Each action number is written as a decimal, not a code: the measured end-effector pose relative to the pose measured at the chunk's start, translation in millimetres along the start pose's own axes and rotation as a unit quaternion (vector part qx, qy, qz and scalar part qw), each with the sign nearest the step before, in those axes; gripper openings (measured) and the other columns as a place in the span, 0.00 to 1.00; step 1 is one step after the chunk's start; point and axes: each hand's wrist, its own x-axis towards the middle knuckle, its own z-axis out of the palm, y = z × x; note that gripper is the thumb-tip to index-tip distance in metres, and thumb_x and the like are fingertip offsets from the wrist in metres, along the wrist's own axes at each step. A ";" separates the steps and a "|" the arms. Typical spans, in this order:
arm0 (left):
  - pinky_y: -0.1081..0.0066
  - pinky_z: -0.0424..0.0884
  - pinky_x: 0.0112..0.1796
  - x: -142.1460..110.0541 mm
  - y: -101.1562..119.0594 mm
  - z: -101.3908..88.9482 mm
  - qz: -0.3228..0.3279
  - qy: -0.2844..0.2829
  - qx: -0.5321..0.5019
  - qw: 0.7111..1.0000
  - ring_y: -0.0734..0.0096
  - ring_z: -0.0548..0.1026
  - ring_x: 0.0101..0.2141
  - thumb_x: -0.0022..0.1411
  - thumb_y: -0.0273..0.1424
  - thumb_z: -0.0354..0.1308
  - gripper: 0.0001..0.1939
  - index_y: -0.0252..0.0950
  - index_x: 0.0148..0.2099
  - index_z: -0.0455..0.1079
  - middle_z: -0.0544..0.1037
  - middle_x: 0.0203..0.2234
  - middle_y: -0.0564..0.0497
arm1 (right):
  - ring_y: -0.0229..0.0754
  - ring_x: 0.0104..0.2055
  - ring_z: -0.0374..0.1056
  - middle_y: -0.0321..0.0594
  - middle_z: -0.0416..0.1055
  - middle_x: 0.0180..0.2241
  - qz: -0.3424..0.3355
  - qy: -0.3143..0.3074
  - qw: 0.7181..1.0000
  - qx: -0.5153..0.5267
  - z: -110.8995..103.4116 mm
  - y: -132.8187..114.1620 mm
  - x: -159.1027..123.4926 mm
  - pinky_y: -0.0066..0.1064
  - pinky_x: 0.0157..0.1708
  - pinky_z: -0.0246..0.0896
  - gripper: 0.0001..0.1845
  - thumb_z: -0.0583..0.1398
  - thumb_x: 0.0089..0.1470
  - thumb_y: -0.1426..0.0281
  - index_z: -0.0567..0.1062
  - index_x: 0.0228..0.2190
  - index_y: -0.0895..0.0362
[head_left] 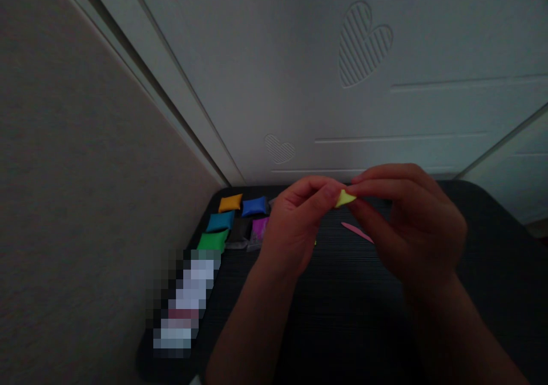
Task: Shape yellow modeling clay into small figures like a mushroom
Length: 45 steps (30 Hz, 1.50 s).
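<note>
A small piece of yellow modelling clay (345, 199) is pinched between my two hands above the dark table. My left hand (299, 219) grips it from the left with thumb and fingers closed. From the other side, my right hand (411, 219) holds its right end between thumb and fingertips. The clay looks flattened and pointed toward the right. Beneath my right hand lies a pink modelling tool (357, 232), its right end hidden by that hand. A tiny yellow bit (315, 243) shows beside my left wrist.
Packets of coloured clay lie at the table's back left: orange (230, 203), blue (254, 207), teal (220, 221), green (213, 241), black (238, 233) and purple (258, 232). A blurred-out pale strip (188, 299) lies along the left edge. A white panel with hearts (299, 88) stands behind the table (342, 311).
</note>
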 end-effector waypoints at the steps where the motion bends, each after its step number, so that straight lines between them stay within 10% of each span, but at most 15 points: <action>1: 0.78 0.67 0.35 -0.2 0.0 0.6 0.004 -0.006 -0.001 1.000 0.78 0.72 0.31 0.52 0.35 0.64 0.06 0.38 0.32 0.77 0.77 0.27 0.55 | 0.38 0.36 0.69 0.34 0.73 0.33 0.009 0.005 1.000 0.013 1.1 -0.6 -0.2 0.33 0.38 0.65 0.11 0.63 0.48 0.77 0.75 0.35 0.51; 35: 0.83 0.69 0.39 -1.9 -0.7 -4.4 0.027 -0.065 -0.030 0.997 0.83 0.74 0.35 0.55 0.29 0.62 0.05 0.40 0.36 0.77 0.79 0.31 0.58 | 0.38 0.39 0.67 0.36 0.71 0.35 0.075 -0.002 0.985 0.157 2.5 1.2 -0.7 0.35 0.41 0.64 0.11 0.63 0.47 0.79 0.75 0.34 0.54; 45: 0.82 0.69 0.37 -1.6 -0.8 -4.6 0.012 -0.052 -0.032 0.998 0.83 0.74 0.32 0.53 0.29 0.64 0.03 0.40 0.33 0.76 0.79 0.29 0.58 | 0.38 0.39 0.67 0.35 0.72 0.36 0.005 0.004 0.999 0.049 0.2 0.2 -0.8 0.33 0.39 0.64 0.15 0.63 0.47 0.79 0.76 0.36 0.50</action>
